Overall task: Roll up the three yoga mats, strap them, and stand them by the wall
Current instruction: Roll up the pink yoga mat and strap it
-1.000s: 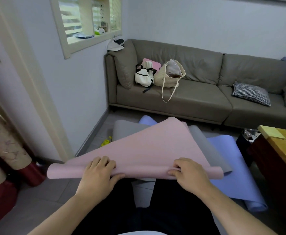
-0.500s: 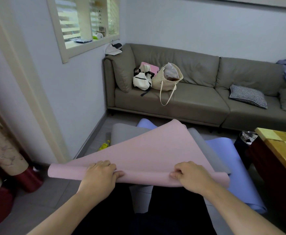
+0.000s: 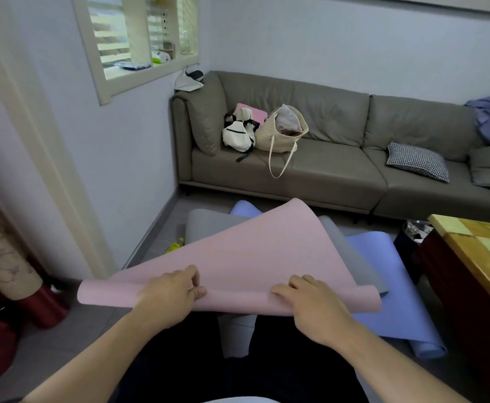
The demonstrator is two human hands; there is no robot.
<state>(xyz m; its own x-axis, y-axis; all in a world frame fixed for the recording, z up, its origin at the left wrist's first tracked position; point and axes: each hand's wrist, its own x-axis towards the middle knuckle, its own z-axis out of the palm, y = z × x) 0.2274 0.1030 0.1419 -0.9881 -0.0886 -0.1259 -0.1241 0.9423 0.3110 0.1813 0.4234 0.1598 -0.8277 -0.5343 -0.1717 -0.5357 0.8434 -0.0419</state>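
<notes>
A pink yoga mat is lifted off the floor in front of me, its near edge curled into the start of a roll. My left hand grips that curled edge left of centre, fingers and thumb pinching it. My right hand grips the same edge right of centre. Beneath the pink mat lies a grey mat, flat on the floor. Under both lies a blue mat, spread out to the right with its near end partly curled. No straps are in view.
A grey sofa with bags and a checked cushion runs along the far wall. A wooden table stands at the right, a dark bin beside it. The left wall and a patterned vase are at the left.
Both hands have tightened on the pink mat's near edge and curled it further toward me. The mat's lifted sheet sits slightly lower.
</notes>
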